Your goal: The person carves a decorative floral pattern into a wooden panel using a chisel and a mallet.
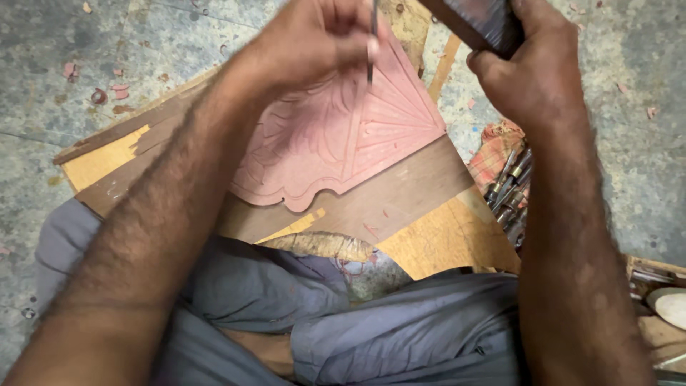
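Sitting on a grey concrete floor [629, 179], the person fills the lower frame with grey-trousered legs [400, 336]. Both forearms run up from the bottom corners toward the top centre.

A brown board [400, 193] lies tilted across the lap, with paler plywood [457, 239] under it, showing at mid-left and lower right. On the board rests a pinkish carved panel [336, 143], centre frame: fan ribs at its right, leaf curls at its left, scalloped lower edge.

Right hand [532, 68], upper right, closed tight around a dark wooden block [479, 21], raised above the panel's upper right corner and apart from it.

Left hand [314, 39], top centre, fingers pinched shut on a thin chisel [372, 43]. The shaft stands near upright, its tip at the panel's upper part; whether it touches cannot be told.

A bunch of metal tools [509, 189] lies on a checked cloth [493, 154] at mid-right, just beside the board's edge. Wood chips [118, 91] are scattered on the floor, upper left.
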